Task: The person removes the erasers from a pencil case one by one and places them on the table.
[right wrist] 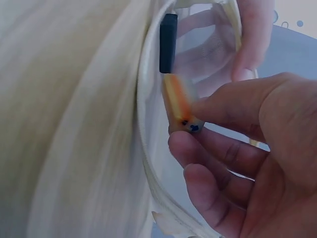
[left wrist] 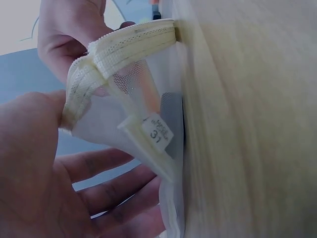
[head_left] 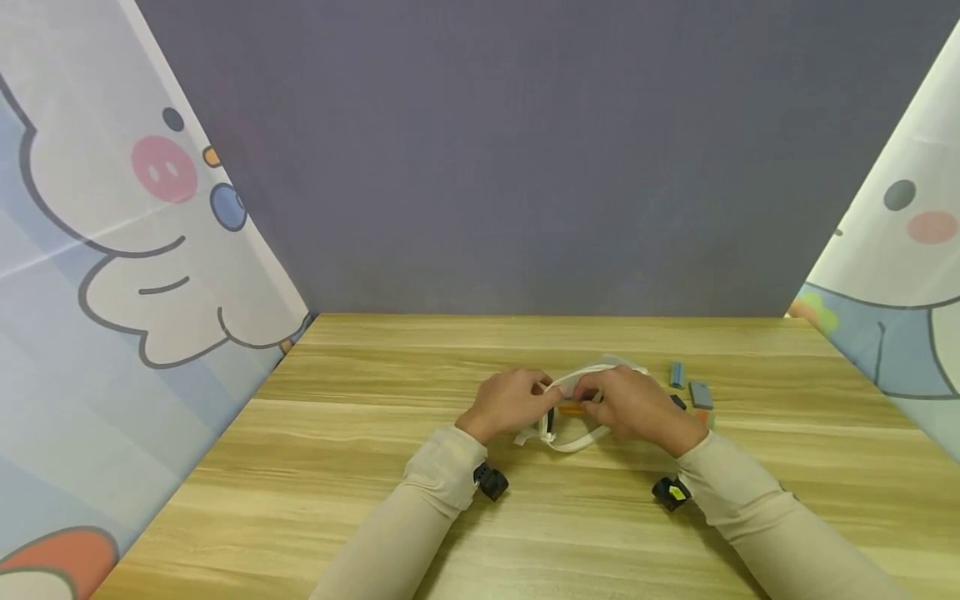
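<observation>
A white mesh bag with a cream fabric rim lies on the table, its mouth held up; a tag marked 37 shows on it. My left hand grips the bag's rim, thumb at the edge and fingers spread along the outside of the mesh. At the mouth, my right hand pinches a small orange-and-yellow striped block with blue marks on its end. A dark block sits inside the bag, just beyond the striped one. From the head view, my fingers partly hide the mouth.
On the table right of the bag lie a blue piece, a grey block, a small black piece and an orange-and-green piece partly behind my right wrist. A grey wall stands at the back, printed cloths at both sides.
</observation>
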### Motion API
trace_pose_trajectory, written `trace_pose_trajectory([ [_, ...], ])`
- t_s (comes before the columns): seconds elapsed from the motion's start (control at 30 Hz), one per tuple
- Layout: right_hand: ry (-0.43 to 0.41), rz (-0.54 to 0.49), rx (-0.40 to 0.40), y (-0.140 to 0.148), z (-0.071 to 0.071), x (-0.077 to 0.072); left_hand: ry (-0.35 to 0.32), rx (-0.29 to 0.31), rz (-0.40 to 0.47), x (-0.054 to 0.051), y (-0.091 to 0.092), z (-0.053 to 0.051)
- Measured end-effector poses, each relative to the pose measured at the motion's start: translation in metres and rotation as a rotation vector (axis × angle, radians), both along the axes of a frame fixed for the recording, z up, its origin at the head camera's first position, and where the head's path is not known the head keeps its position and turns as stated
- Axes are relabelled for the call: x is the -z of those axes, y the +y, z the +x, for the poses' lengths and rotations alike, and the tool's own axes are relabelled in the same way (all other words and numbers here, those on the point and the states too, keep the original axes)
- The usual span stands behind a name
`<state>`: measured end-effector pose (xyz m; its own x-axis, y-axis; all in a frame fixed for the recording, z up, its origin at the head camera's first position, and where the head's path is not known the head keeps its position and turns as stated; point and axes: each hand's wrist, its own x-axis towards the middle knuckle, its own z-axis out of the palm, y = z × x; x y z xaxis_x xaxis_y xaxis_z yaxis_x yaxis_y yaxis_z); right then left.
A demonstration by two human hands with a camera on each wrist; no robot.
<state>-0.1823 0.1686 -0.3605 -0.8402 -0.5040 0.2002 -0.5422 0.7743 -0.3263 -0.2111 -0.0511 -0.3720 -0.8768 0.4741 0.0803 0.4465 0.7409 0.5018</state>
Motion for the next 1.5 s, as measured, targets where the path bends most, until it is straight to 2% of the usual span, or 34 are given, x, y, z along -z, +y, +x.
trace_pose_trajectory([
  [0.2,-0.024,0.034,0.033,0.001,0.0,-0.006,0.045,0.019,-0.014,0.001,0.0,0.0],
  [0.43,-0.049,0.007,0.007,0.002,0.0,-0.011,0.06,0.014,-0.019,0.003,-0.001,0.0],
  [0.87,-0.134,-0.087,-0.015,0.009,0.001,-0.02,0.046,-0.028,-0.015,0.003,-0.001,0.0],
  [1.17,-0.103,-0.132,-0.043,0.016,0.001,-0.024,0.047,-0.059,-0.029,0.001,-0.001,-0.002],
  [1.5,-0.128,-0.186,-0.062,0.024,0.002,-0.029,0.042,-0.078,-0.039,0.002,-0.006,-0.006],
])
